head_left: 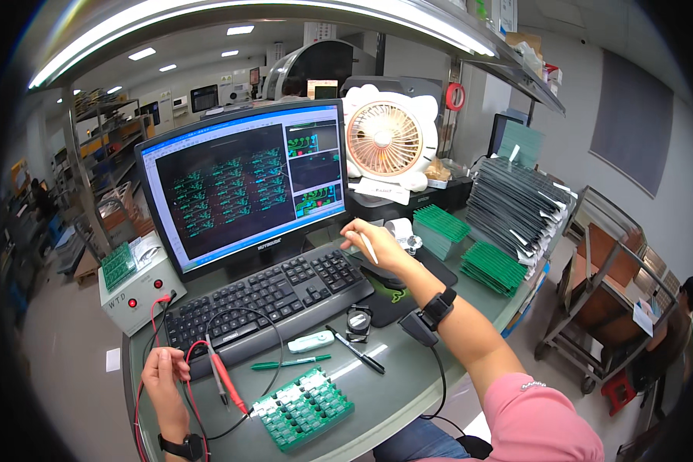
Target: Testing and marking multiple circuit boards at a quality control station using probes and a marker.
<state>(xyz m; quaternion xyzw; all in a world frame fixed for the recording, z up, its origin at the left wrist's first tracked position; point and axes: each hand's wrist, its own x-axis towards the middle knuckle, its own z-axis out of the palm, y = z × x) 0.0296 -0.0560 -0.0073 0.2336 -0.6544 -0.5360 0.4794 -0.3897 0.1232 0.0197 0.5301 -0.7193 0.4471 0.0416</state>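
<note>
The left hand [164, 376] is pinching the red and black test probes [225, 377], tips resting beside the green circuit board panel [302, 407]. The right hand [377, 248] is gripping a white pen [369, 247] toward the monitor [242, 183]. With attention split, the probes could slip and short neighbouring pads.

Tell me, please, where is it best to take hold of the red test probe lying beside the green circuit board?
Probably grip the red test probe on its thick red handle, coming from above; the thin tip points toward the green circuit board and the lead trails toward the left hand.
</note>
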